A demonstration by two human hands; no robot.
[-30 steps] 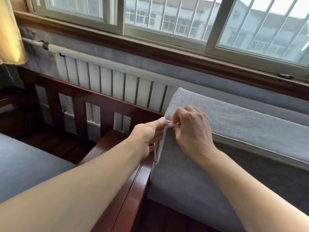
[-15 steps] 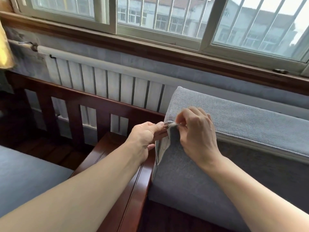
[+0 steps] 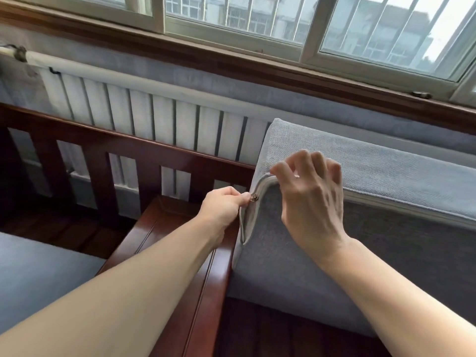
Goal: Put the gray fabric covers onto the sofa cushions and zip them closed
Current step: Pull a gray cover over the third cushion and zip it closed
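Note:
A sofa cushion in its gray fabric cover [image 3: 288, 266] stands on edge against the wooden sofa back, its zipper side up. My left hand [image 3: 224, 207] pinches the small brass zipper pull [image 3: 254, 198] at the cushion's upper left corner. A pale zipper tape [image 3: 248, 220] runs down the left edge below the pull and is still gaping there. My right hand [image 3: 309, 197] rests on the corner of the cover with its fingers loosely spread and raised, holding the fabric down beside the zipper. Along the top edge to the right the zipper line [image 3: 401, 210] looks closed.
A dark red wooden armrest [image 3: 180, 253] runs under my left forearm. Another gray seat cushion [image 3: 38, 274] lies at the lower left. Behind stand the slatted sofa back [image 3: 103, 163], a white radiator [image 3: 159, 114] and a window sill [image 3: 257, 65].
My left hand has drawn the zipper pull round the corner and a little down the left edge. My right hand has let go of its pinch and opened its fingers over the cover.

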